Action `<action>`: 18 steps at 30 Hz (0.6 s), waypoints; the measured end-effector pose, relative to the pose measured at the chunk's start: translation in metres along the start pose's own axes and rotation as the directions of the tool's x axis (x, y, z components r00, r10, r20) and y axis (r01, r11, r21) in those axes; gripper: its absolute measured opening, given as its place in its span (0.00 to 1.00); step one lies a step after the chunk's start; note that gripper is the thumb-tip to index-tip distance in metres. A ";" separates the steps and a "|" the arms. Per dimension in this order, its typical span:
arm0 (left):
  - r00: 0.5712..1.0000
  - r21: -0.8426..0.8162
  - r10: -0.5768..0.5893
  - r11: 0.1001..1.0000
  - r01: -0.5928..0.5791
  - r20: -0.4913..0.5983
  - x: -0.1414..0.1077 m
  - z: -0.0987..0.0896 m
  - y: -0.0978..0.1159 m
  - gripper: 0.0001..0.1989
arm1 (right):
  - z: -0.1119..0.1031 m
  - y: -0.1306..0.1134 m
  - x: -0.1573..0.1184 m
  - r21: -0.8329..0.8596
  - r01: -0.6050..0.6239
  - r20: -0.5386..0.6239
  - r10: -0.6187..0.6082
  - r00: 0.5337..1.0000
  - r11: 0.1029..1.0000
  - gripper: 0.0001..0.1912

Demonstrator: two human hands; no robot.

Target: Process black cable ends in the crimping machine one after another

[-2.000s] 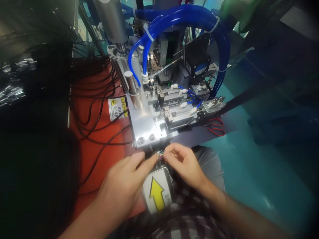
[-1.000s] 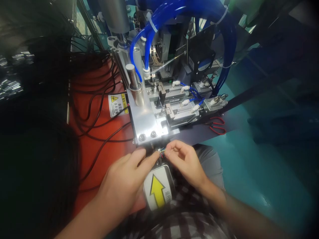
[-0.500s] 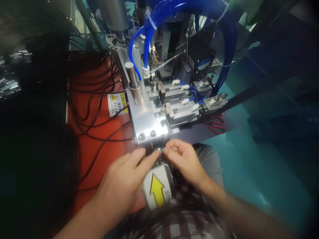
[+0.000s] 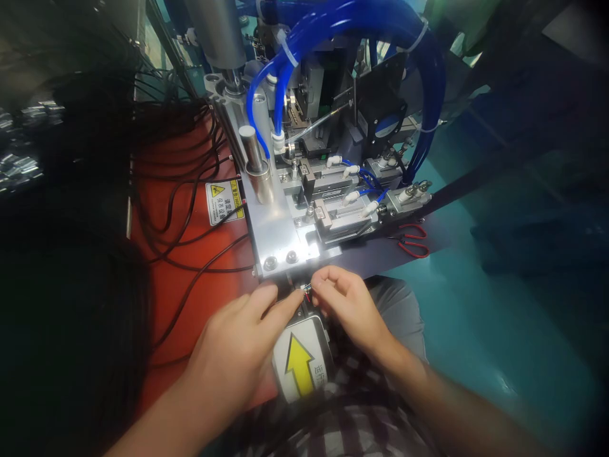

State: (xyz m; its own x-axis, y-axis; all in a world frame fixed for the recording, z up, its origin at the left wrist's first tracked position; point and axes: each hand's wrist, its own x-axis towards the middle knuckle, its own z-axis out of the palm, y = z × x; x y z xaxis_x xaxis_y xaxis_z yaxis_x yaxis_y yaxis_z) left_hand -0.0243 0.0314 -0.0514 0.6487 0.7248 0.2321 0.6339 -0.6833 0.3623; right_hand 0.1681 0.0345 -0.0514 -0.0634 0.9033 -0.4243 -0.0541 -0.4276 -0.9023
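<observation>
Left hand: The left hand [image 4: 238,333] comes in from the lower left, back up, its leading digit stretched out to the small bundle of thin wires [image 4: 308,291]; whether it grips the bundle or only presses it, one cannot tell.
Right hand: The right hand [image 4: 349,304] reaches in from the lower right, thumb and forefinger brought together on the other side of the wires, remaining fingers curled.
Wires: Flashes of white and red show in the narrow gap between the two hands, just below the near edge of a bright metal plate [image 4: 278,235]; finer detail is too small to read.
Arrow panel: A white panel [image 4: 285,368] bearing a yellow arrow sits just below the wires, between the forearms.
Machine: Blue hoses [image 4: 352,22] arch over metal slides with white fittings.
Worktop: Black cables [image 4: 190,244] trail across a red worktop [image 4: 164,184] beside a yellow-and-white warning label [image 4: 226,203]; a red-handled tool [image 4: 415,241] lies on a dark strip to the right.
Room: A teal floor [image 4: 469,266] spreads beyond the person's grey trouser leg [image 4: 399,308].
</observation>
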 end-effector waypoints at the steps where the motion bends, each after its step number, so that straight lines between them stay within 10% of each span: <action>1: 1.000 -0.004 0.002 1.000 -0.002 -0.002 0.000 0.000 0.000 0.24 | 0.002 0.000 0.000 -0.001 0.003 -0.004 -0.003 1.000 1.000 0.13; 18: 0.999 0.049 0.021 0.999 -0.020 -0.036 0.007 -0.005 0.005 0.19 | 0.001 0.008 -0.006 -0.317 0.249 -0.090 -0.290 0.953 0.915 0.05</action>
State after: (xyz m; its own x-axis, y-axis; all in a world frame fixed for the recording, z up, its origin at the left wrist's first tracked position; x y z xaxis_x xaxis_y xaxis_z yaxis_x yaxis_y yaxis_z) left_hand -0.0191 0.0337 -0.0434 0.6466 0.7127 0.2720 0.6409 -0.7010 0.3130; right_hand 0.1672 0.0256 -0.0557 0.0449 0.9878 -0.1494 0.2507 -0.1559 -0.9554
